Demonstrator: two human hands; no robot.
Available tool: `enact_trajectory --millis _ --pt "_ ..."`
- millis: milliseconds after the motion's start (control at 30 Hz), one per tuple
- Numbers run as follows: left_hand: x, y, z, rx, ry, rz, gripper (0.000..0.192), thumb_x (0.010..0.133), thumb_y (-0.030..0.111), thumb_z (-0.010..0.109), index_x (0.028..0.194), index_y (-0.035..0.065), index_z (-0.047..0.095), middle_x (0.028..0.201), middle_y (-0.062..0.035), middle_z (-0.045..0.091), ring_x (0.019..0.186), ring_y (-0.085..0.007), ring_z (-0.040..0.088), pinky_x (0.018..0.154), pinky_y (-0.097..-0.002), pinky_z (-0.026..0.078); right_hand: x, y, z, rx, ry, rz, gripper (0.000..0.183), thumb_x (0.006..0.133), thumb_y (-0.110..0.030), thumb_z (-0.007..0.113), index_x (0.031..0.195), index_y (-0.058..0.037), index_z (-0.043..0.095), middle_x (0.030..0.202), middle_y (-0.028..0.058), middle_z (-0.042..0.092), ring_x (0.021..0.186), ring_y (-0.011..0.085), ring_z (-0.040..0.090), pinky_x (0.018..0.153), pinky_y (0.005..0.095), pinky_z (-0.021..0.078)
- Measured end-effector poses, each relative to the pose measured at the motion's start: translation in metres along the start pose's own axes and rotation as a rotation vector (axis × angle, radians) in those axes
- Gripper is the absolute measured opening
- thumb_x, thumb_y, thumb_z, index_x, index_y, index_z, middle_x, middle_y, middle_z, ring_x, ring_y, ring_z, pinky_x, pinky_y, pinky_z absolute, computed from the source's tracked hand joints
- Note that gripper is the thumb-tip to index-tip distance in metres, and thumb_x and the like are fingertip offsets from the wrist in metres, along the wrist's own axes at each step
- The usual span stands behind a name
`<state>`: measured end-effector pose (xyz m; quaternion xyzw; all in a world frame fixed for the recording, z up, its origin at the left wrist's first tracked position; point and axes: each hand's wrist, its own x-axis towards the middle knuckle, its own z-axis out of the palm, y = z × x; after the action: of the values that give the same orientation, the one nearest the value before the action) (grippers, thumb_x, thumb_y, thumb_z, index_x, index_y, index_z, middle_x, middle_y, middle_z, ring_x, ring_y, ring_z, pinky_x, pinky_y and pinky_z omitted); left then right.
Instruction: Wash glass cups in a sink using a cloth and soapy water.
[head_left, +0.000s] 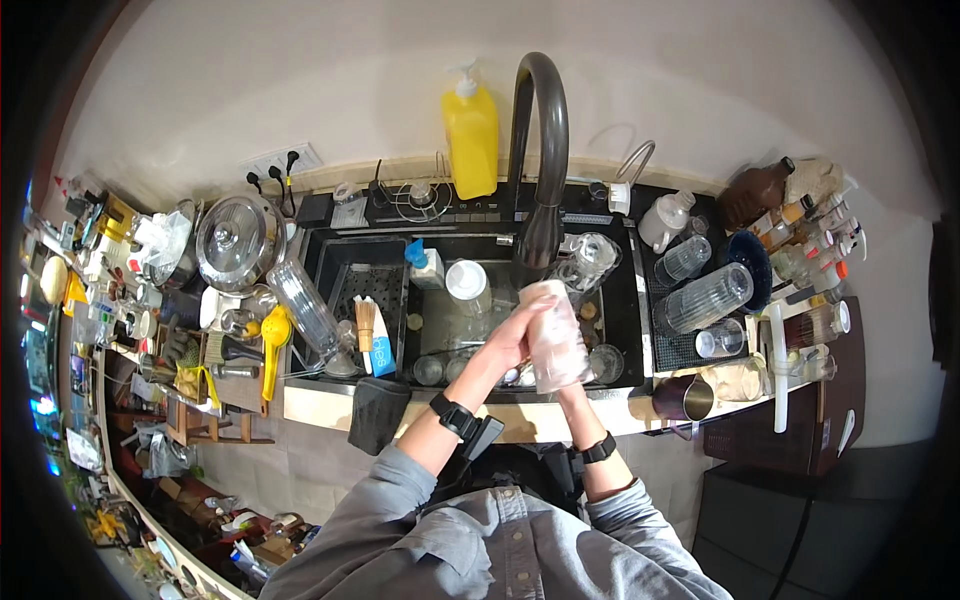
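Observation:
A translucent, whitish container (556, 341), blurred by motion, is held tilted over the sink (450, 319), just below the spout of the dark faucet (541, 150). My left hand (516, 331) grips its upper left side. My right hand (572, 397) supports it from the lower end, with most of its fingers hidden behind the container. Left of the container, a clear jar with a white lid (467, 283) stands in the basin. Several clear glasses, one a glass (606, 364) at the right, sit along the basin's near side.
A yellow pump bottle (471, 139) stands behind the sink. Ribbed glasses, including a tall glass (705, 298), lie on the right drying mat (667, 352). A metal pitcher (684, 397) sits near the right edge. A bamboo whisk (365, 322) and yellow citrus squeezer (276, 337) are left.

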<state>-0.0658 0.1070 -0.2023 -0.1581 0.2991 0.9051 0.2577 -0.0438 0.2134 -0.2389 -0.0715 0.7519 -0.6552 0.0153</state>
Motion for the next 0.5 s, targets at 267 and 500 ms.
enact_trajectory --millis 267,500 --pt "0.017 -0.013 -0.001 -0.001 0.313 0.042 0.038 0.076 0.023 0.074 0.105 0.0022 0.062 0.091 -0.0083 0.065 0.079 -0.0202 0.065 0.071 -0.0334 0.055 0.006 0.025 -0.001 0.087 -0.029 0.060 0.036 0.095 -0.019 0.048 0.127 -0.0028 0.045 0.117 0.0127 0.055 0.106 0.0233 0.055 0.091 0.0319 0.0444" --pt "-0.006 -0.010 -0.006 -0.321 -0.347 0.133 0.056 0.085 0.035 0.061 0.125 0.0007 0.045 0.110 -0.0166 0.059 0.098 -0.0276 0.062 0.083 -0.0401 0.054 -0.006 0.021 -0.009 -0.119 -0.075 -0.018 0.038 0.097 -0.021 0.044 0.131 -0.0040 0.043 0.123 0.0133 0.052 0.111 0.0224 0.052 0.096 0.0318 0.0413"
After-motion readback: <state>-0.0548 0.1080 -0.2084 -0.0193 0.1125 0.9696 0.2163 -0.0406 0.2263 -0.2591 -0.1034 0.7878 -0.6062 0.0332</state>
